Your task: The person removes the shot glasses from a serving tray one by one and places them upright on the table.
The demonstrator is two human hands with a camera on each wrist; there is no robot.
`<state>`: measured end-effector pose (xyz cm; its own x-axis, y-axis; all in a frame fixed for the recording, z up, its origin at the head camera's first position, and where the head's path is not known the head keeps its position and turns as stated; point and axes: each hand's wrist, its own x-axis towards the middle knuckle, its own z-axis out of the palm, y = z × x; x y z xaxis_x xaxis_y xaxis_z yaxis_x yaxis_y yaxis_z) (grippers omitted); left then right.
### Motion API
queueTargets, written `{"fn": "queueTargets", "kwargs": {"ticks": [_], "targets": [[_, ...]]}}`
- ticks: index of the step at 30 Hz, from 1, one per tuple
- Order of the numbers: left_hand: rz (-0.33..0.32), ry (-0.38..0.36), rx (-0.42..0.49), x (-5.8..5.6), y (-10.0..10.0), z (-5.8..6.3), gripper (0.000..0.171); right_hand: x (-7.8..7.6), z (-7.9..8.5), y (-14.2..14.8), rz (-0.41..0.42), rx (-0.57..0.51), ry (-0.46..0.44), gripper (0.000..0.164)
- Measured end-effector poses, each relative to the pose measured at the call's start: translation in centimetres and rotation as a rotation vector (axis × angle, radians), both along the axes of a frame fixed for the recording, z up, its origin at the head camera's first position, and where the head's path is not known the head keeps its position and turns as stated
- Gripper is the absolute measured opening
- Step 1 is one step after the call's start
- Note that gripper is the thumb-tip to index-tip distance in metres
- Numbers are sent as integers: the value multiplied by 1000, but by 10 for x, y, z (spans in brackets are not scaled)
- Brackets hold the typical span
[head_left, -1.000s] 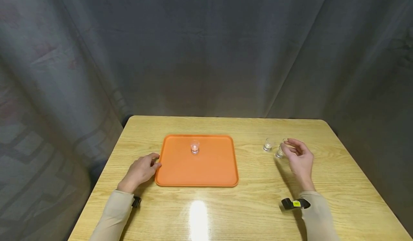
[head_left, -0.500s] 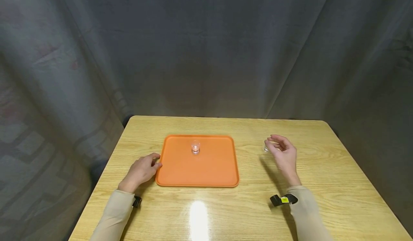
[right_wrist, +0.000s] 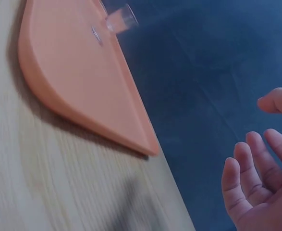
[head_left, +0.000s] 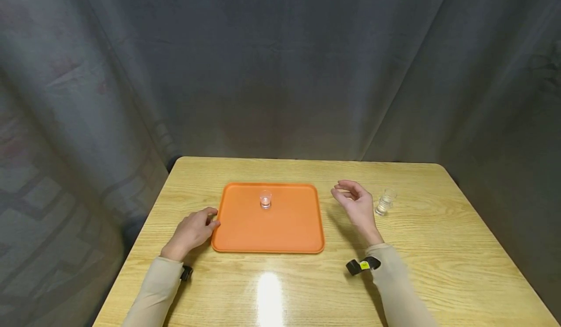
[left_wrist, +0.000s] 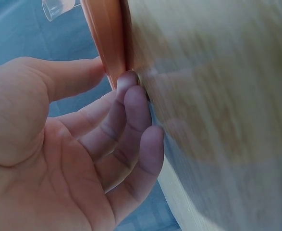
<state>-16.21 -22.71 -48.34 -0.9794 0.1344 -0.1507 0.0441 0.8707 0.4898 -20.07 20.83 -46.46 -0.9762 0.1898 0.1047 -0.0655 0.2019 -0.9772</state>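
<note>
My left hand [head_left: 189,233] rests against the left edge of an orange tray [head_left: 285,229], thumb and fingertips touching its rim with loosely bent fingers. A small clear glass [head_left: 265,200] stands upright on the tray toward its far side. Just right of the tray, my right hand [head_left: 357,210] hovers above the table, fingers bent and thumb apart. Nothing shows between those fingers in the right wrist view. Farther right are small clear glasses [head_left: 382,208], one seemingly stacked in another. The spot where another glass stood is behind the right hand.
The wooden table [head_left: 438,249] extends around the tray, with a bright reflection near its front. A dark curtain [head_left: 280,74] hangs behind the table and along the sides. Each wrist carries a black camera.
My right hand has moved left from beside the glasses toward the tray, uncovering the glasses at the right and covering the spot of the other glass. My left hand and the tray stay put.
</note>
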Motion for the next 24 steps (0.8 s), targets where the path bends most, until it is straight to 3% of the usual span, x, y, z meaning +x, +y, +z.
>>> {"fn": "queueTargets", "kwargs": {"ticks": [24], "targets": [[-8, 13, -4, 2, 0, -1, 44, -10, -11, -98, 256, 51, -18, 37]]}}
